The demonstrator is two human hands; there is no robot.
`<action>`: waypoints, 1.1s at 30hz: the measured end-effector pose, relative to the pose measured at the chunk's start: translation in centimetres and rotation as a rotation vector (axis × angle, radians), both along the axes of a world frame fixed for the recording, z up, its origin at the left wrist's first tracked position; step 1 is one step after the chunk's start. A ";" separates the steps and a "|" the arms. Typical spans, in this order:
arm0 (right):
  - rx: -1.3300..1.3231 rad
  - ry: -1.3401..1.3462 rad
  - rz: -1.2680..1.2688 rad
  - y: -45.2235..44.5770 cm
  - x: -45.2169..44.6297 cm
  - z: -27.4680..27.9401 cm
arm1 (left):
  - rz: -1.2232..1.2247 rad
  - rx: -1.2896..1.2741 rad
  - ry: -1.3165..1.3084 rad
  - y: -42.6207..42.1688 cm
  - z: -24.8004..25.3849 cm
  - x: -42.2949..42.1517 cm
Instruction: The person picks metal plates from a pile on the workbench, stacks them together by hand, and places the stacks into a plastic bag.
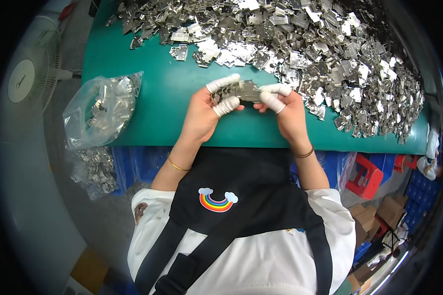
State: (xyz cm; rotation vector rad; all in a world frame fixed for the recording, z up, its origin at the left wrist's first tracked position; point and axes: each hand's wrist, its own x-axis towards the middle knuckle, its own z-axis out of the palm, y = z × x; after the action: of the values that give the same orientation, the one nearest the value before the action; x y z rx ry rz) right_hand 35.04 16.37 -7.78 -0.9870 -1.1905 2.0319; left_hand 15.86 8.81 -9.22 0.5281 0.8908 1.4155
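Above the near edge of the green table, my left hand (203,114) pinches a row of small stamped metal pieces (222,93) between thumb and finger. White finger cots cover the gripping fingers of both hands. My right hand (291,112) closes on the right end of a flat silvery metal piece (249,92), whose left side meets the row in my left hand. How many pieces are held is unclear, as the fingers hide part of them. A large heap of similar metal pieces (300,59) spreads over the table beyond my hands.
A clear plastic bag (101,110) with metal pieces rests at the left of the green table (157,113); another filled bag (96,169) is below it. A fan (32,73) stands left. Red stools (365,176) and cardboard boxes (391,211) are at right.
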 end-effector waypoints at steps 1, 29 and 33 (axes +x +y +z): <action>0.228 -0.197 -0.023 -0.6 -0.6 0.5 | 0.024 -0.002 0.057 0.0 -0.1 0.3; -0.056 0.171 -0.359 -0.8 -1.5 -0.9 | 0.078 -0.040 -0.288 -0.3 -0.7 0.5; 0.934 -0.330 -0.102 -2.0 -2.5 0.9 | 0.111 0.015 -0.042 -0.2 -1.5 1.1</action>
State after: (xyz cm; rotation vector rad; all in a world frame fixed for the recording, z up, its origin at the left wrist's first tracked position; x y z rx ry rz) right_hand 32.54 14.34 -6.88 -0.8597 -1.9365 1.0087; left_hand 16.91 8.59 -10.76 0.4637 0.8878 1.5297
